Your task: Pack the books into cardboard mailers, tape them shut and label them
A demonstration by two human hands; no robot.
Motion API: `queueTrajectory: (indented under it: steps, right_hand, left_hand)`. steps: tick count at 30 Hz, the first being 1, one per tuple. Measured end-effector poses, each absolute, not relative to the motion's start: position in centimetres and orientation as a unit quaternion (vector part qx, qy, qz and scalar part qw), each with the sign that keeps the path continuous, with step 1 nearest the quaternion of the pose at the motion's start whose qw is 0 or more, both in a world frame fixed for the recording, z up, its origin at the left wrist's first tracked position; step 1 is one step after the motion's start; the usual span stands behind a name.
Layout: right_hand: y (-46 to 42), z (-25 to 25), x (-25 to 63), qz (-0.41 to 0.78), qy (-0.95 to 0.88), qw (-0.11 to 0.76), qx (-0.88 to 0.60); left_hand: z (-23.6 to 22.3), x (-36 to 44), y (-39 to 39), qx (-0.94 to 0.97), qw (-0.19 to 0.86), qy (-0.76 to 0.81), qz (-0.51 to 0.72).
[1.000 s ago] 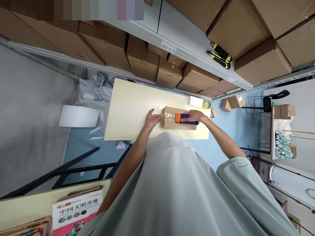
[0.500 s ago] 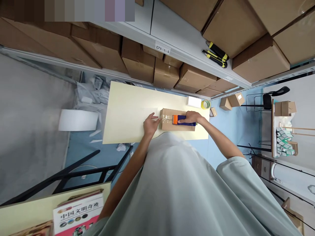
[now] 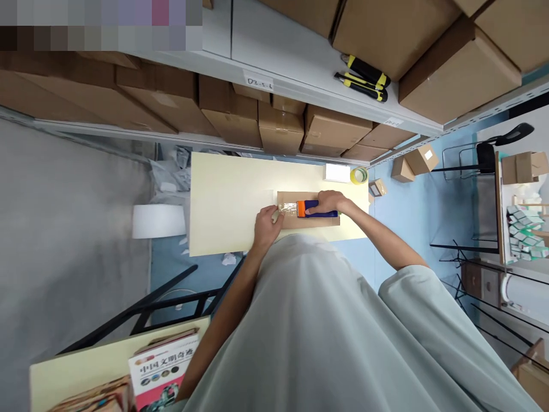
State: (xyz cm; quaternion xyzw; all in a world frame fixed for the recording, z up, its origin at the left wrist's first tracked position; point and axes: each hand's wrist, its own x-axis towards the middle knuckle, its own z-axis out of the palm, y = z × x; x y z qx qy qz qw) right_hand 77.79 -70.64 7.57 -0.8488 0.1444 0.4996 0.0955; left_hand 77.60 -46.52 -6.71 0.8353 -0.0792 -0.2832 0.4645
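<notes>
Cardboard box [image 3: 306, 223], one in number, brown, matt and oblong, is laid flat on a smooth cream tabletop [image 3: 227, 200], close to the edge on the wearer's side. Its top is crossed at the left end by one glossy, wrinkled strip of clear tape [image 3: 287, 208], by which the light is caught. One tape dispenser [image 3: 323, 214], made with an orange head and a dark blue body, is held over the box in the right hand [image 3: 331, 201], whose fingers are wrapped around the body with the thumb laid along the near side. The left hand [image 3: 268, 225] is placed at the box's left end, its fingers bent, with the thumb and forefinger brought near the strip's end; whether anything is pinched there cannot be told. Beyond the box, one white block-shaped carton [image 3: 337, 173] and one round yellow-green tape roll [image 3: 359, 175] are set side by side. On the grey metal shelf [image 3: 291, 40] above, yellow-and-black cutters [image 3: 366, 86] are laid together, at least two being counted. At the left, one smooth white cylinder [image 3: 158, 221] is seen beside the tabletop.
</notes>
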Motion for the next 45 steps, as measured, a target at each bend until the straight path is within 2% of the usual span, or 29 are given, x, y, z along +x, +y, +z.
queueTrajectory:
  steps: [9, 15, 36, 45]
  right_hand:
    - [-70.6, 7.9, 77.6, 0.5, 0.141, 0.111, -0.847]
    - [-70.8, 7.6, 77.8, 0.493, 0.14, 0.116, -0.851]
    - [-71.1, 7.2, 78.0, 0.495, 0.137, 0.117, -0.85]
    - [-71.1, 7.3, 78.1, 0.502, 0.143, 0.115, -0.845]
  left_hand:
    - [-2.6, 78.2, -45.9, 0.882, 0.421, -0.083, -0.195]
    - [-1.3, 79.2, -47.2, 0.891, 0.403, -0.05, -0.204]
    - [-4.4, 81.6, -48.3, 0.902, 0.366, -0.097, -0.206]
    - [-5.8, 81.3, -47.8, 0.865, 0.424, -0.018, -0.267]
